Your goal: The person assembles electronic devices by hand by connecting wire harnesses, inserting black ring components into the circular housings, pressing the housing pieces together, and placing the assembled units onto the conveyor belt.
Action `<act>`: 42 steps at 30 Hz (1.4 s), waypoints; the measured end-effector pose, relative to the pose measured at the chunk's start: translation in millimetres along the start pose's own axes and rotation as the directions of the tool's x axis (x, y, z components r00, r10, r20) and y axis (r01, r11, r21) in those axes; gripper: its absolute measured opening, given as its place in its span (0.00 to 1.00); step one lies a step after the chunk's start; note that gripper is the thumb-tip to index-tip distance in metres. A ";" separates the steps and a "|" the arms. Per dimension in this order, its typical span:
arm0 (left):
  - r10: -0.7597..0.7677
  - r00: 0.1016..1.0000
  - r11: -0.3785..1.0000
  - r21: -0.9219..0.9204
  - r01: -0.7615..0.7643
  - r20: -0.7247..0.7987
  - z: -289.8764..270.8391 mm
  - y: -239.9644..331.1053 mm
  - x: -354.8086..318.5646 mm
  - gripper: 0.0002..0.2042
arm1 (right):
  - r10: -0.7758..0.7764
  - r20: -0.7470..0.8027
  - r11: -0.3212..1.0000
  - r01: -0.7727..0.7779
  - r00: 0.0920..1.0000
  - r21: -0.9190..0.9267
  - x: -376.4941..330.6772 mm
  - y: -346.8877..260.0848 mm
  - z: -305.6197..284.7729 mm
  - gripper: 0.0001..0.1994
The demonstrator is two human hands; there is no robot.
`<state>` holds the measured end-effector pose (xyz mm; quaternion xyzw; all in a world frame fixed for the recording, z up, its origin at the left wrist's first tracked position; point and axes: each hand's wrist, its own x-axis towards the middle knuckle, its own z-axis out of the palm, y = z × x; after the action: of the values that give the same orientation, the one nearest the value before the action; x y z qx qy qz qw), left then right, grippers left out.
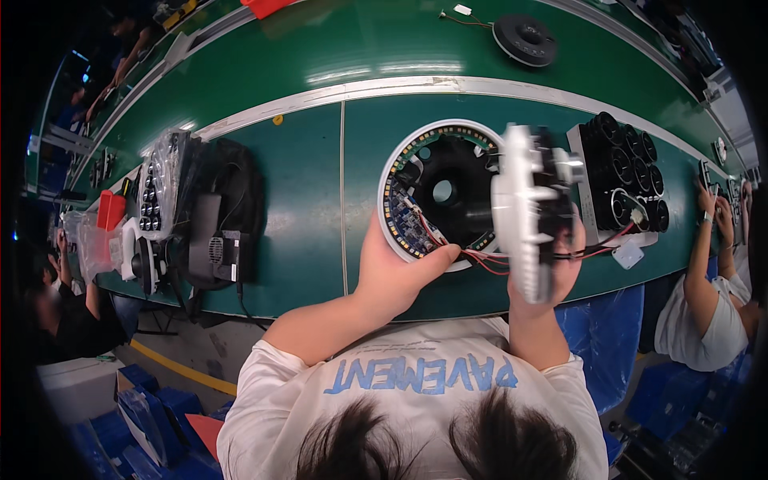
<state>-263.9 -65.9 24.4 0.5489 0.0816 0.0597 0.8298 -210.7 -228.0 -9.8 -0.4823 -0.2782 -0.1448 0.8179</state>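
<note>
My left hand (pixel 400 268) is closed around the near left rim of a round white housing (pixel 386 188), its thumb over the edge by some wires. Inside the housing are a ring of small light squares, a blue circuit board (pixel 404 220) and a black core with a central hole. Just right of it, my right hand (pixel 566 268) grips a toothed white-and-black round part (pixel 524 212) held up on edge, partly hiding the housing's right side. Most of the right fingers are behind that part. Red and black wires (pixel 488 260) run between the two pieces and on toward the right.
Right of my hands, a light tray (pixel 588 188) holds several black cylindrical parts, with a connector (pixel 638 216) on a lead. A black round unit (pixel 524 40) lies beyond the rail. At left stand a black bag (pixel 240 192) and bagged parts (pixel 164 188). Other people work at both sides.
</note>
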 end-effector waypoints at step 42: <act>0.187 0.976 0.963 0.178 -0.204 0.110 1.6 -12.5 -7.2 0.40 | 0.124 -0.122 0.916 -0.161 0.985 -0.368 2.6 -4.0 22.0 0.43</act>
<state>-270.5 -73.6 14.0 0.6323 -0.0060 0.1082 0.7671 -217.5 -210.9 3.0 -0.6417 -0.1695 -0.1585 0.7310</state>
